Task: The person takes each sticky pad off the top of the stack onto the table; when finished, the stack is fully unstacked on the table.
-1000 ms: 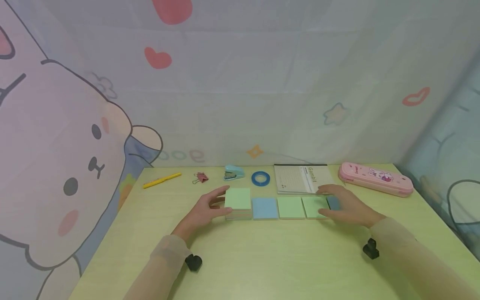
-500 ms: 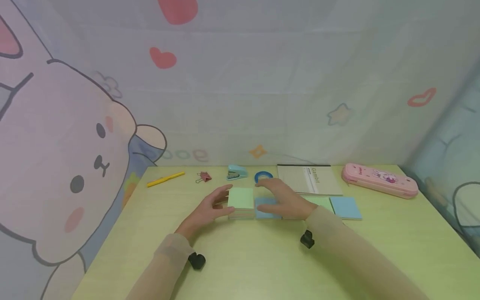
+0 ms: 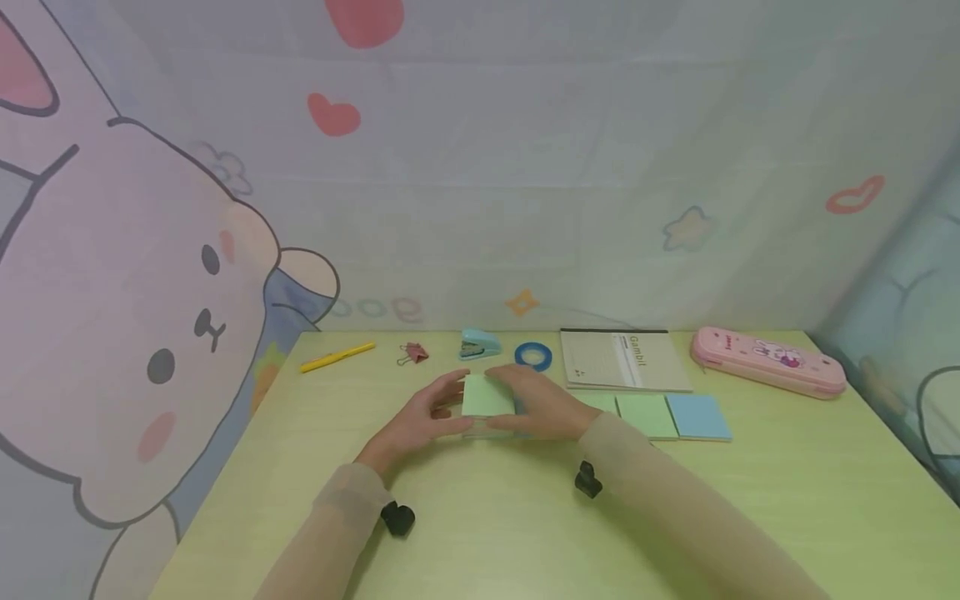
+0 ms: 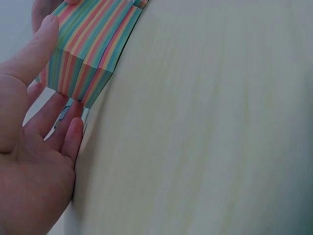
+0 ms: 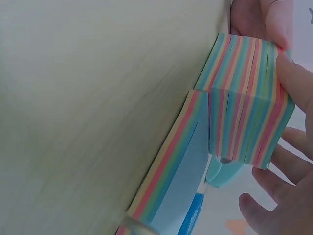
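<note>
A tall stack of sticky note pads (image 3: 487, 396), pale green on top, stands on the table, its sides striped in several colours in both wrist views. My left hand (image 3: 420, 421) grips it from the left, thumb at the front and fingers behind. From the right, my right hand (image 3: 543, 406) holds the upper part of the stack, its thumb on the near edge and some fingertips at the far side. A blue sticky note pad (image 5: 183, 176) lies against the stack's right side, mostly covered by the right hand in the head view.
Rightward the row continues with green pads (image 3: 647, 415) and a blue end pad (image 3: 699, 417). Behind lie a yellow pen (image 3: 337, 357), red binder clips (image 3: 413, 353), a stapler (image 3: 478, 343), blue tape (image 3: 533, 356), a notebook (image 3: 626, 360) and a pink pencil case (image 3: 767, 362).
My right hand has left the blue pad at the row's right end and moved left to the stack. The left hand stays on the stack. The head view has shifted slightly left.
</note>
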A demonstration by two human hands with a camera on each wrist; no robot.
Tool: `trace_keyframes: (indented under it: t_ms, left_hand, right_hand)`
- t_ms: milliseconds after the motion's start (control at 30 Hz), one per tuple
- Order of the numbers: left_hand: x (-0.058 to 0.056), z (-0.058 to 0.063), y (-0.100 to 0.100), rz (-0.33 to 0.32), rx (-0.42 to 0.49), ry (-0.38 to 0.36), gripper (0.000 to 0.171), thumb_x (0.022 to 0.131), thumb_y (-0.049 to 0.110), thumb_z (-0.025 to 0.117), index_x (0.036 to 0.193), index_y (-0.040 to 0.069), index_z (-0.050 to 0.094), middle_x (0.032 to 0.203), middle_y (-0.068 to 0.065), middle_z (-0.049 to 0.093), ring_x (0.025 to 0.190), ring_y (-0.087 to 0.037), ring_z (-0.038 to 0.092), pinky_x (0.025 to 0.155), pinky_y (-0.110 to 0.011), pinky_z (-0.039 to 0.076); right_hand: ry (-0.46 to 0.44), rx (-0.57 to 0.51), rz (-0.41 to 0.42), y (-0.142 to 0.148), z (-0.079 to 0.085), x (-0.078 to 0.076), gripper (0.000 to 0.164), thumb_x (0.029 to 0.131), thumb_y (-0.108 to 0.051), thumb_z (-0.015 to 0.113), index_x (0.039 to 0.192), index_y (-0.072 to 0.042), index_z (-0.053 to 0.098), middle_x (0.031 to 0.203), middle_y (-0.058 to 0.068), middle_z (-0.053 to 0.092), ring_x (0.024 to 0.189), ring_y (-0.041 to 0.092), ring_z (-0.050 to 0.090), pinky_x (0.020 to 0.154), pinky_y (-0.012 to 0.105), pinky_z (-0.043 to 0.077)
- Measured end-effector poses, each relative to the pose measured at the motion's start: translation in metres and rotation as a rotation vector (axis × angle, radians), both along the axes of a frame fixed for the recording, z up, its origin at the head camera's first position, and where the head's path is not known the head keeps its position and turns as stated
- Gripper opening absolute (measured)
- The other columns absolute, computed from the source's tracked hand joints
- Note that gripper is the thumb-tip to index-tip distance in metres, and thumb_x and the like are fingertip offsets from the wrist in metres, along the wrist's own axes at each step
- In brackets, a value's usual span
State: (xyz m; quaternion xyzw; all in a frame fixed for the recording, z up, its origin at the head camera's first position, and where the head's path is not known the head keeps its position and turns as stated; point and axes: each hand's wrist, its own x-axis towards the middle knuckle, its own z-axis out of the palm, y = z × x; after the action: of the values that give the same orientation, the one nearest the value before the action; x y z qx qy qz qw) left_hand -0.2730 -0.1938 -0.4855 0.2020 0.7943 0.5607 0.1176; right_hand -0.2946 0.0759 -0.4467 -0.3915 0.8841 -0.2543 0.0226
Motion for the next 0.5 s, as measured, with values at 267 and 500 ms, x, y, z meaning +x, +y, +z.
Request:
trace_keyframes:
  t_ms: [267, 500]
  left_hand:
    - [0.000, -0.002, 0.002, 0.012, -0.011, 0.004, 0.075, 0.098, 0.020, 0.078, 0.162, 0.013, 0.039, 0.163, -0.004, 0.047, 0.148, -0.029, 0.046, 0.123, -0.055, 0.036]
    - [-0.002, -0.001, 0.000, 0.018, -0.027, 0.003, 0.075, 0.098, 0.021, 0.078, 0.162, 0.014, 0.040, 0.161, -0.006, 0.048, 0.148, -0.030, 0.046, 0.122, -0.055, 0.036]
  right_hand:
    - [0.030, 0.020, -0.044, 0.029, -0.003, 0.002, 0.075, 0.095, -0.046, 0.078, 0.152, -0.005, 0.052, 0.153, 0.010, 0.055, 0.146, 0.032, 0.046, 0.121, 0.051, 0.038]
    - [0.030, -0.058, -0.052, 0.055, -0.003, 0.021, 0.063, 0.091, -0.039, 0.083, 0.142, -0.008, 0.061, 0.141, 0.007, 0.063, 0.132, 0.027, 0.057, 0.111, 0.050, 0.048]
